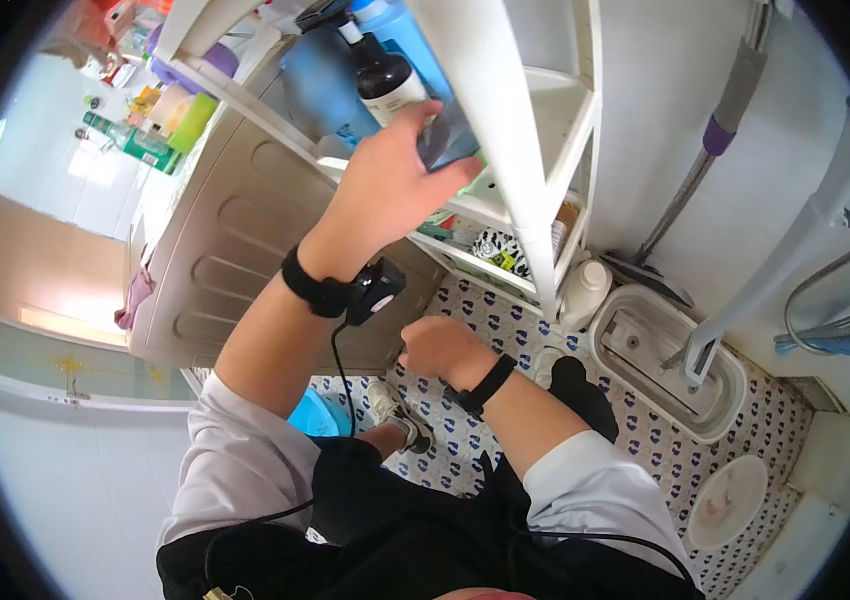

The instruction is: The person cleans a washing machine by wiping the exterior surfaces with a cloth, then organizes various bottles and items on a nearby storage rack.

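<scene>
At the left, a clear bottle with a green label [135, 145] stands among other containers, its printing too small to make out; behind it sits a round purple basin [207, 62]; lower down hangs a pink cloth [135, 300], soft and creased, beside a beige panel [235, 225] moulded with long rounded ridges; below that, a bright blue plastic basin [318, 412] shows on the floor; farther right, a dark brown pump bottle [382, 75] wears a cream label whose small print cannot be read, and a smooth blue bottle [413, 42] stands just beside it; the left hand [400, 180], a black band at its wrist, reaches into the white plastic shelf [490, 90] with fingers and thumb bent around a translucent grey-blue container [448, 135], which lies between them, partly behind the shelf's upright; the right hand [448, 348] hangs lower, well apart from the container, fingers curled into a loose fist whose inside is hidden; right of it, a white bottle [585, 292] stands on the patterned floor [465, 310], next to a long, rounded grey tub [617, 352]; a metal pole with a purple collar [717, 137] leans above; a round white basin [728, 502] sits at the lower right
</scene>
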